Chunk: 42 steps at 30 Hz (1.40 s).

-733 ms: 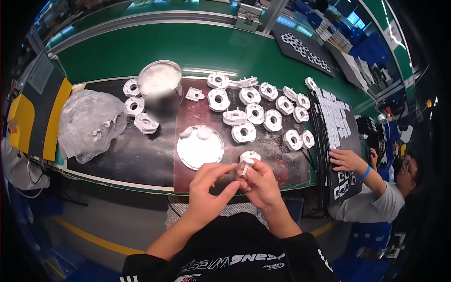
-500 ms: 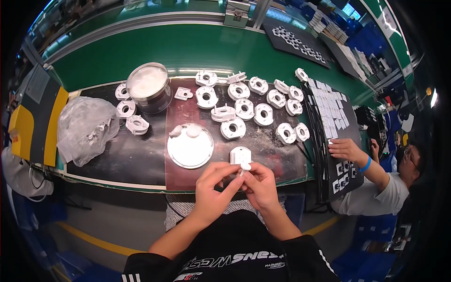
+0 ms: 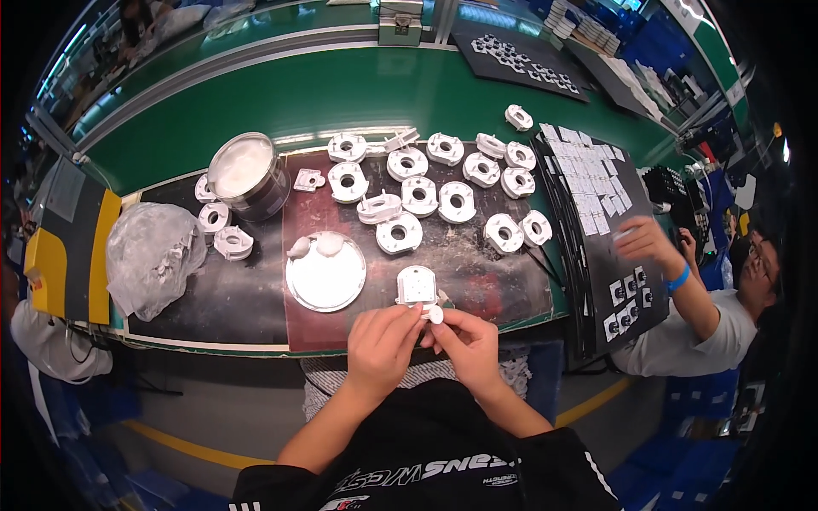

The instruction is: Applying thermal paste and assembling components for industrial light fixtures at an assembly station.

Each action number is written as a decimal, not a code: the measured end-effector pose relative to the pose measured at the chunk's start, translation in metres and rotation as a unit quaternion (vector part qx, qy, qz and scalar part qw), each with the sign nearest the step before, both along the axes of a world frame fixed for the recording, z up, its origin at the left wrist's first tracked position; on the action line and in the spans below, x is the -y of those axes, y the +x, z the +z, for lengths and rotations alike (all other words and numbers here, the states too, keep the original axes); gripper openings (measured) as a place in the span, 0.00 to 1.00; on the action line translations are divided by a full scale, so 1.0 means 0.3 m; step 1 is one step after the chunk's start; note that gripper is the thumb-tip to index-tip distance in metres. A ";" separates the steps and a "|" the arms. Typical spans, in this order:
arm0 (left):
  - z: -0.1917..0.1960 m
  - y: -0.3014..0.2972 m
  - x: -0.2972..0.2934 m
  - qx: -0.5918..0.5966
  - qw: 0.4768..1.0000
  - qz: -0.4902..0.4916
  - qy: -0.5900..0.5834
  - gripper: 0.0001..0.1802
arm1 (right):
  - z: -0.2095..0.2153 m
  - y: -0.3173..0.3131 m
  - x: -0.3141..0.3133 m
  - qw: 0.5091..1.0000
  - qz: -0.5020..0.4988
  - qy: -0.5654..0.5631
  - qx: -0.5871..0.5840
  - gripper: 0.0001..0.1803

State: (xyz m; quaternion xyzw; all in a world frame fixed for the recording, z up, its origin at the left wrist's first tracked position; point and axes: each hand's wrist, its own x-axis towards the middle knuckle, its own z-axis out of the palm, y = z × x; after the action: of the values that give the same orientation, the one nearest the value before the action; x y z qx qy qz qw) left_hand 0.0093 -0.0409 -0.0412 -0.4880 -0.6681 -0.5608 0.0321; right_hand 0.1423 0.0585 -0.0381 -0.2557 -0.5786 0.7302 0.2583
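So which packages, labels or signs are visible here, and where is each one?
Clear plastic bag: left on the bench, crumpled, whitish parts inside.
Round tin: behind the bag, silver, white contents.
White labels: rows on a black sheet, right of the white parts.
Yellow-and-black board: far left edge, with a pale sheet.

Matt white plastic housing (image 3: 417, 285), shiny metal dish (image 3: 325, 274), crinkled clear plastic bag (image 3: 153, 255), smooth green belt (image 3: 341, 89)
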 end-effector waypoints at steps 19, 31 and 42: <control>-0.031 -0.016 -0.020 -0.086 0.995 -0.029 -0.040 0.14 | 0.044 -0.024 -0.246 0.969 0.194 -0.147 0.040 0.09; -0.034 -0.090 -0.085 -0.066 0.967 0.048 -0.242 0.45 | -0.003 -0.186 -0.420 0.973 0.188 -0.104 0.089 0.10; -0.038 -0.098 -0.088 -0.070 0.966 0.044 -0.243 0.40 | -0.008 -0.193 -0.411 0.972 0.201 -0.058 0.104 0.11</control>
State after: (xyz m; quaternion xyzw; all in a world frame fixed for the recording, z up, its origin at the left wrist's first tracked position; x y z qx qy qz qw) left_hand -0.0201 -0.0145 -0.0527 -0.4890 -0.8014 -0.3441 -0.0165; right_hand 0.0843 0.1817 -0.0405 -0.2231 -0.5984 0.7690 0.0292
